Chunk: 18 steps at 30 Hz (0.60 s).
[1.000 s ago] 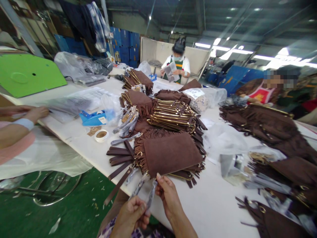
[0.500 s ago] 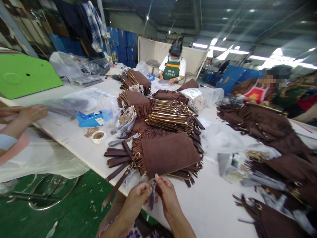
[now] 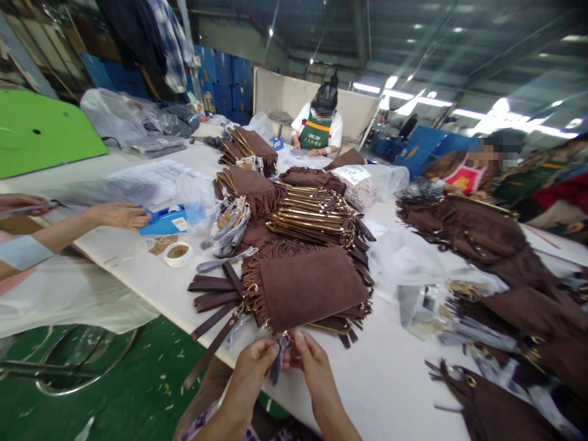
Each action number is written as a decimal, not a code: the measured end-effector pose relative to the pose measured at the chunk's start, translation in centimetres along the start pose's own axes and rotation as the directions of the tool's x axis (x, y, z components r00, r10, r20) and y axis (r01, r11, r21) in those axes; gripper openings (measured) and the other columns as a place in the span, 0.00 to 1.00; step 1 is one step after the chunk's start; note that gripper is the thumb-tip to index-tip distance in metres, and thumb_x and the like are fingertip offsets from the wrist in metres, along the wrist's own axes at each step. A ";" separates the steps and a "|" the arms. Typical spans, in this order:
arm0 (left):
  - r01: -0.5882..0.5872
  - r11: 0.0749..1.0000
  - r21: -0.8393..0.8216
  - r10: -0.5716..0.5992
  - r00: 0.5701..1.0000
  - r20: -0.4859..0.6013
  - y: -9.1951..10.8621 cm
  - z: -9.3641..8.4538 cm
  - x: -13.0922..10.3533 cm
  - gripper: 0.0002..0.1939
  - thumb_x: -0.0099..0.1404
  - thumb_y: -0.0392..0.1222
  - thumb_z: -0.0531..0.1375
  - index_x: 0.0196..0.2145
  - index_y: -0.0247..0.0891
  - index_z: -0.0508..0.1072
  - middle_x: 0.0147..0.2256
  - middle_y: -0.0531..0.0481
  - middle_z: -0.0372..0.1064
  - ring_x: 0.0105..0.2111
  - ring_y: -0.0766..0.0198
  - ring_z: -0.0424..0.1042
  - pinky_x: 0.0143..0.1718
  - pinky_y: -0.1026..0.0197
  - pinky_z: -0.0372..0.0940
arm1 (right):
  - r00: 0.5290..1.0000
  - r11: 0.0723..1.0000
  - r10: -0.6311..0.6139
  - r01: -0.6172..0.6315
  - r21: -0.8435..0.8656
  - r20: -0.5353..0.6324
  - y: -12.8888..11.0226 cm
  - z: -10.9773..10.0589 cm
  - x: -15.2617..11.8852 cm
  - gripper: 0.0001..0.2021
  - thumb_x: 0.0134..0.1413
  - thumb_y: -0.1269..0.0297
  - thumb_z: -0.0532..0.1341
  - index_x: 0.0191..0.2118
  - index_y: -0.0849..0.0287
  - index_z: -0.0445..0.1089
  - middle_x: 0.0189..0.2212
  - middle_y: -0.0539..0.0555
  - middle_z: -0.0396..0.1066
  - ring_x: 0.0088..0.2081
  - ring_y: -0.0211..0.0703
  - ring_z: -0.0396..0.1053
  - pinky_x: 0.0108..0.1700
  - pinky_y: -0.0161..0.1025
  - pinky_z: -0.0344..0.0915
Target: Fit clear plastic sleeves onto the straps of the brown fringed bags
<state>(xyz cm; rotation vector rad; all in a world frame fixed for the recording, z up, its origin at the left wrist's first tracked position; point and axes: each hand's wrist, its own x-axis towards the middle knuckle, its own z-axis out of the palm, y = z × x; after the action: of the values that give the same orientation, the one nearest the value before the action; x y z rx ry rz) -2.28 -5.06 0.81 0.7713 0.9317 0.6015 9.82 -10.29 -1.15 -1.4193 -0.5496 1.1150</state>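
Note:
A brown fringed bag (image 3: 316, 285) lies flat at the table's near edge, with dark strap ends (image 3: 214, 294) fanned out on its left. From its lower edge hangs a small strap piece wrapped in greyish film (image 3: 277, 361), with a metal clasp at its top. My left hand (image 3: 250, 370) pinches this wrapped strap from the left. My right hand (image 3: 316, 367) is closed beside it, thumb and fingers together at the clasp; exactly what they grip is hidden. Behind the bag, several more bags with gold zippers (image 3: 316, 214) are stacked.
A co-worker's hand (image 3: 122, 215) reaches to a blue tape dispenser (image 3: 165, 220) on the left. A tape roll (image 3: 177, 254) lies nearby. More brown bags (image 3: 487, 239) and clear plastic (image 3: 408, 254) cover the right. Another person (image 3: 316, 125) works across the white table (image 3: 390, 380).
My right hand has shifted slightly down from the bag's edge, beside the clasp. My left hand keeps its pinch. The co-worker's hand at left has moved right to the tape dispenser.

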 end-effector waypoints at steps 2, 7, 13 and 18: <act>-0.021 1.000 -0.003 0.021 1.000 -0.006 -0.5 -0.5 0.2 0.19 0.54 0.51 0.66 0.37 0.34 0.72 0.29 0.48 0.76 0.29 0.59 0.74 0.37 0.60 0.65 | 1.000 0.996 -0.025 0.024 -0.091 -0.012 0.4 -0.3 -0.6 0.20 0.53 0.46 0.61 0.31 0.61 0.72 0.25 0.52 0.70 0.27 0.40 0.65 0.30 0.35 0.60; -0.051 0.991 0.122 0.057 0.997 -0.052 -0.6 -1.0 0.3 0.14 0.54 0.49 0.65 0.30 0.35 0.71 0.21 0.52 0.72 0.24 0.62 0.70 0.27 0.64 0.59 | 0.997 0.975 -0.073 0.066 -0.210 -0.024 0.9 0.3 -0.9 0.14 0.51 0.53 0.64 0.26 0.60 0.70 0.21 0.49 0.68 0.26 0.40 0.64 0.32 0.36 0.59; -0.096 0.982 0.163 0.107 0.992 -0.065 0.2 -0.4 -0.3 0.13 0.55 0.49 0.64 0.27 0.36 0.70 0.21 0.53 0.71 0.22 0.63 0.67 0.27 0.64 0.57 | 0.994 0.959 -0.109 0.104 -0.263 -0.003 0.3 0.4 -0.5 0.15 0.53 0.54 0.63 0.25 0.60 0.70 0.20 0.49 0.68 0.26 0.39 0.63 0.31 0.35 0.58; -0.071 0.989 0.133 0.078 0.996 -0.046 0.1 -0.7 -0.1 0.14 0.56 0.51 0.63 0.27 0.36 0.70 0.23 0.50 0.73 0.24 0.62 0.70 0.29 0.63 0.60 | 0.996 0.996 0.085 -0.084 -0.020 0.020 -0.9 -0.2 0.1 0.19 0.52 0.46 0.62 0.33 0.60 0.71 0.26 0.50 0.69 0.25 0.36 0.61 0.28 0.34 0.58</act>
<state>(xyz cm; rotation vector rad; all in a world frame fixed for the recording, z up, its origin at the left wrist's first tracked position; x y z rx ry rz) -2.95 -4.83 0.65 0.9155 1.0006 0.6322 10.26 -10.16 -0.37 -1.4603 -0.5204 1.1957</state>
